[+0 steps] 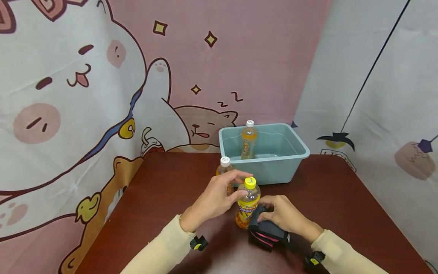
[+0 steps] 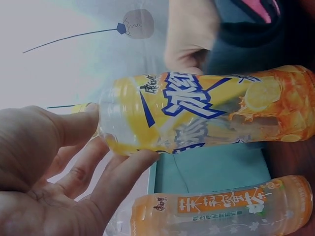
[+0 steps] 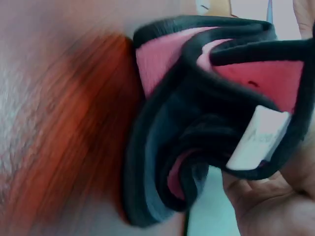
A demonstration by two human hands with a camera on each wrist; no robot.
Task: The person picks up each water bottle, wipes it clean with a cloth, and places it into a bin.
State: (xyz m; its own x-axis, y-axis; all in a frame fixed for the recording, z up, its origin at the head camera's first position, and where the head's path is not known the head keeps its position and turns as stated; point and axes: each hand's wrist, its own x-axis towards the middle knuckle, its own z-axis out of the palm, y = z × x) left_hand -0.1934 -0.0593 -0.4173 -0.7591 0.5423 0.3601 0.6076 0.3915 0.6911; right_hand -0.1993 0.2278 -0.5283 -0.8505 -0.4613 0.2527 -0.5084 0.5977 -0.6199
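Note:
A bottle of iced tea (image 1: 247, 208) with a yellow cap and yellow label stands upright on the table. My left hand (image 1: 216, 195) holds it near the top, thumb and fingers around its neck and shoulder. Close to its right side, my right hand (image 1: 286, 216) grips a folded dark fabric wrap (image 3: 162, 123) with black edging, pink lining and a white tag. The wrap is bunched in loops low over the table. Behind the left hand stands an orange-labelled bottle (image 2: 221, 211) with a white cap, partly hidden by that hand in the head view.
A light blue plastic bin (image 1: 270, 171) stands at the back of the dark red-brown table (image 1: 178, 179). Inside it is another white-capped bottle (image 1: 249, 140). A cartoon-printed cloth (image 1: 253, 57) hangs behind the table.

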